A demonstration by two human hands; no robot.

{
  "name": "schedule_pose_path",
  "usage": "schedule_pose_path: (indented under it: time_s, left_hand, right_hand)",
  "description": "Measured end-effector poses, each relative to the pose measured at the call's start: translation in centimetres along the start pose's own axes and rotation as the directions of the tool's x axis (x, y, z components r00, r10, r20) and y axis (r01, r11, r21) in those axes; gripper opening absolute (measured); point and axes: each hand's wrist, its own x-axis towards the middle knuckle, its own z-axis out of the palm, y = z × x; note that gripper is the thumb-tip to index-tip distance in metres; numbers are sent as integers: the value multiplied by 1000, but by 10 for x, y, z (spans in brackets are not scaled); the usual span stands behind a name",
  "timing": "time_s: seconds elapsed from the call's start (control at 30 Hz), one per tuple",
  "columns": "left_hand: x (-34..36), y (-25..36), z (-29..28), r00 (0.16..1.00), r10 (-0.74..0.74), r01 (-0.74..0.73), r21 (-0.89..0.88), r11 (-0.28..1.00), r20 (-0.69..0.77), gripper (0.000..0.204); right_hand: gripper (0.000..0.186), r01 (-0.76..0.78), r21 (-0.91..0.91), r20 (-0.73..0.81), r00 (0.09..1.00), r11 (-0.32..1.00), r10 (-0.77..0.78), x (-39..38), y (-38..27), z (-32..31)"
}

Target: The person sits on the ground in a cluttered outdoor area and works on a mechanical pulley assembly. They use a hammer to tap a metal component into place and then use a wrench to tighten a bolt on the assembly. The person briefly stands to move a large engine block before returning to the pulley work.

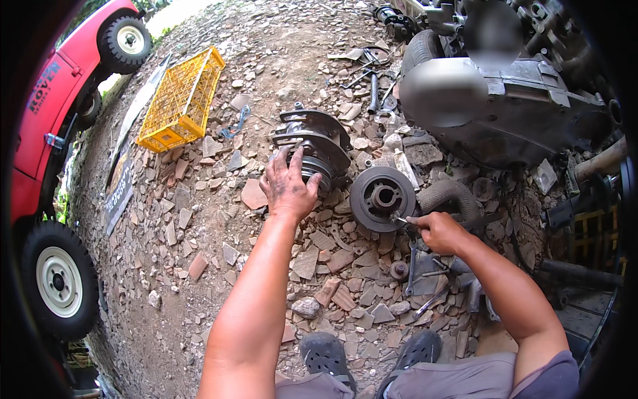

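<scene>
— While the person sits on the stony ground (199,279), where are the hands?
— The left hand (288,187) rests spread open on the metal hub (316,143). Just right of the hub lies a round pulley (382,197); there the right hand (440,231) is closed around a small tool (399,217).

A yellow plastic crate (181,100) lies tilted on the stony dirt ground (199,279), near a red vehicle (60,100) whose white-rimmed wheel (58,280) shows at the left edge. A dark signboard (119,186) lies flat between the crate and that vehicle. At the upper right sits a large grey engine block (525,120), with loose wrenches (372,83) scattered on the stones just to its left and a ribbed rubber hose (448,194) curled below it.
</scene>
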Motion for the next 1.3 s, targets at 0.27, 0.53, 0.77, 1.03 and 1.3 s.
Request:
schedule_pose_path:
  time_s: [0.27,0.53,0.77,1.03,1.3]
  left_hand:
    - [2,-4,8,998,18,-20,-32,999,-52,68]
    - [4,5,0,998,-64,64,-34,997,3,67]
    - [6,13,-5,993,-117,118,-59,991,20,66]
    - [5,13,-6,989,-143,145,-68,987,35,65]
    - [6,11,-8,982,-166,171,-64,983,86,65]
  right_hand:
    - [36,-47,186,-221,971,981,88,29,0,-7]
    - [41,-79,366,11,997,927,81,-6,-18,36]
    - [44,-30,132,-250,966,991,63,-7,11,27]
    - [46,267,154,-459,872,951,-170,-11,19,45]
    - [47,327,48,-171,934,944,-315,-29,29,60]
